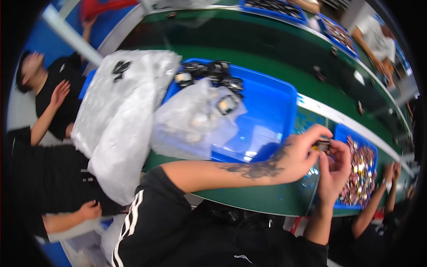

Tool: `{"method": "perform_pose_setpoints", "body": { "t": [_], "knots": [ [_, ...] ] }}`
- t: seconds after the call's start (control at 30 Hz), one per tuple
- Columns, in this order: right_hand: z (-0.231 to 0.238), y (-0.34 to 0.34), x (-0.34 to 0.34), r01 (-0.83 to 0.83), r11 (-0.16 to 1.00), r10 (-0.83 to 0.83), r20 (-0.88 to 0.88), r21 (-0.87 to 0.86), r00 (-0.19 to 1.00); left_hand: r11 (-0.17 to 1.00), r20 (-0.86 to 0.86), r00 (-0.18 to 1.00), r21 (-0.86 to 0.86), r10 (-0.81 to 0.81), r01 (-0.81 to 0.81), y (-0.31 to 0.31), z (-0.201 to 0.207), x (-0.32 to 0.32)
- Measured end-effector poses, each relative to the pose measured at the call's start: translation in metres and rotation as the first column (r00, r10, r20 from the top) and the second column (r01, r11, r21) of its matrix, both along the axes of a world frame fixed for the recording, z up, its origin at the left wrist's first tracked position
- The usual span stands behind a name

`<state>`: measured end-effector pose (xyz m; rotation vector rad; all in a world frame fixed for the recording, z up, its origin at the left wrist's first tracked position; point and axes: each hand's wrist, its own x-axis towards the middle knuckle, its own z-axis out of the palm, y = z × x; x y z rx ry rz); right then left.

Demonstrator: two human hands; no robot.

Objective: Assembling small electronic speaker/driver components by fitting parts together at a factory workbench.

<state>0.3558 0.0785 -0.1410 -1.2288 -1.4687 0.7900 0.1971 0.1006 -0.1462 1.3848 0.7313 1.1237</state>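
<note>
My left hand (302,151) and my right hand (336,173) meet over the right part of the green table. Both sets of fingers are closed round a small dark part (323,146) with a yellowish spot; the fingers cover much of it, and its exact kind does not show. Beside my left forearm stands a large blue tray (267,82). Several black, blocky units (218,69) are heaped at its far left. Another unit with a pale square face (227,105) rests on a crumpled clear plastic bag (187,118) in the tray.
Right of my hands, a blue bin (341,130) holds many small pinkish and metallic pieces (358,173). White plastic sheeting (120,115) lies left of the tray. Across the green belt (249,44) are more blue bins (275,17). Other people work at left and right.
</note>
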Motion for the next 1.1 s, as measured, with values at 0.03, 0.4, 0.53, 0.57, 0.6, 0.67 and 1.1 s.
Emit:
{"method": "perform_pose_setpoints", "body": {
  "t": [0.03,0.4,0.53,0.57,0.6,0.67,1.1],
  "knots": [
    [0.003,0.008,0.005,-0.015,0.999,0.014,0.037,0.028,0.999,0.999,-0.092,0.995,0.041,-0.023,0.027,0.006,0.009,-0.005],
    [-0.034,0.234,0.03,-0.095,0.911,0.152,0.113,-0.401,0.982,0.678,-0.67,-0.111,0.732,0.734,0.07,0.114,-0.055,-0.144],
    [-0.076,0.274,0.029,-0.014,0.958,0.098,0.281,-0.288,0.955,0.724,-0.749,0.095,0.66,0.656,0.199,0.133,-0.092,-0.154],
    [-0.085,0.289,0.03,-0.049,0.972,0.116,0.288,-0.228,0.951,0.858,-0.874,0.384,0.422,0.299,0.293,0.149,-0.09,-0.165],
    [-0.092,0.29,0.035,0.002,0.973,0.077,0.335,-0.23,0.939,0.843,-0.86,0.199,0.504,0.47,0.187,0.118,-0.05,-0.154],
    [-0.08,0.279,0.031,0.0,0.978,0.08,0.377,-0.207,0.923,0.787,-0.786,-0.048,0.614,0.617,0.064,0.07,-0.011,-0.143],
    [0.052,0.09,-0.045,-0.51,0.836,0.531,0.066,-0.202,0.845,0.855,-0.212,0.864,0.374,0.456,-0.359,0.055,0.053,-0.08]
  ]
}}
